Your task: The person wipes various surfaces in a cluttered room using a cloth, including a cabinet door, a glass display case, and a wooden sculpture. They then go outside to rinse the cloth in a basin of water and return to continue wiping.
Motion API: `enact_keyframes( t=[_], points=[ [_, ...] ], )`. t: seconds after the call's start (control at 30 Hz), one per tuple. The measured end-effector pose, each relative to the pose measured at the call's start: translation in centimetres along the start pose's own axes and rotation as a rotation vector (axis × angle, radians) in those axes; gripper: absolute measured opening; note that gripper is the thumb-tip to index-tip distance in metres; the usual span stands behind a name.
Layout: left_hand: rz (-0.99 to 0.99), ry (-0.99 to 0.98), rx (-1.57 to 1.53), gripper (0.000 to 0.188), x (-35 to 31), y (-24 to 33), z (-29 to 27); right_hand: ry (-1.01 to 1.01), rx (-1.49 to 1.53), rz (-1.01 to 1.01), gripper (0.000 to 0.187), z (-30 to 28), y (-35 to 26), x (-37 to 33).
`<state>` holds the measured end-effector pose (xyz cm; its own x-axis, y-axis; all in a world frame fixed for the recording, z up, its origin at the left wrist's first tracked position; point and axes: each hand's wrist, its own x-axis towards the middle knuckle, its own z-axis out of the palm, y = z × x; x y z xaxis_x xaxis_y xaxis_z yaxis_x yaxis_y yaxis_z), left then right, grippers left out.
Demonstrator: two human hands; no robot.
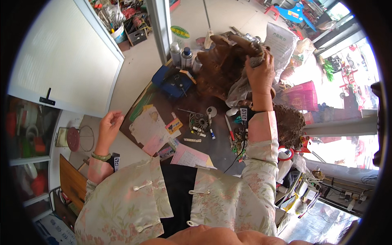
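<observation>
My right hand [260, 75] reaches to the far side of the dark table [200, 157], its fingers curled round a rough grey-brown lump at the right end of a large brown wooden carving [222, 67]. What exactly the fingers grip is hard to make out. Crumpled clear plastic [239, 93] hangs beside that wrist. Off the table's left edge, my left hand [109, 127] is raised with fingers apart and holds nothing. A blue case [172, 81], spray cans [186, 58] and loose papers [151, 125] lie between the two hands.
A metal ring of small parts [199, 121], a red-and-white pen [230, 127] and pink paper sheets [190, 156] lie on the tabletop. At right stands a rough brown porous block [289, 126]. A white door [67, 53] stands at left, near a wooden chair [72, 179].
</observation>
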<state>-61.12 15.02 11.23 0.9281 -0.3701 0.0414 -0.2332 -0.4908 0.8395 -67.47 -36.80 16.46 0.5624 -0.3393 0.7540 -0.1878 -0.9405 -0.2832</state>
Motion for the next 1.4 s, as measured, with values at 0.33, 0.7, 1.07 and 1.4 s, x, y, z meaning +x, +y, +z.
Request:
enact_keyframes(
  t=[0.33,0.7,1.07,1.4],
  points=[
    [-0.030,-0.102,-0.160,0.023,-1.5,-1.8,0.3,0.208,-0.181,-0.018,0.072,1.2,-0.9,-3.8],
    [0.106,-0.052,-0.024,0.022,0.0,-1.8,-4.8,0.240,0.039,0.228,0.041,-6.5,-1.2,-5.3],
    [0.148,0.112,-0.141,0.024,-0.4,5.2,-18.4,-0.028,0.220,0.151,0.058,-0.2,-1.2,1.8],
    [0.474,-0.053,-0.039,0.029,10.7,18.7,-11.7,0.201,0.213,0.206,0.055,-1.0,-1.0,-7.7]
  ],
)
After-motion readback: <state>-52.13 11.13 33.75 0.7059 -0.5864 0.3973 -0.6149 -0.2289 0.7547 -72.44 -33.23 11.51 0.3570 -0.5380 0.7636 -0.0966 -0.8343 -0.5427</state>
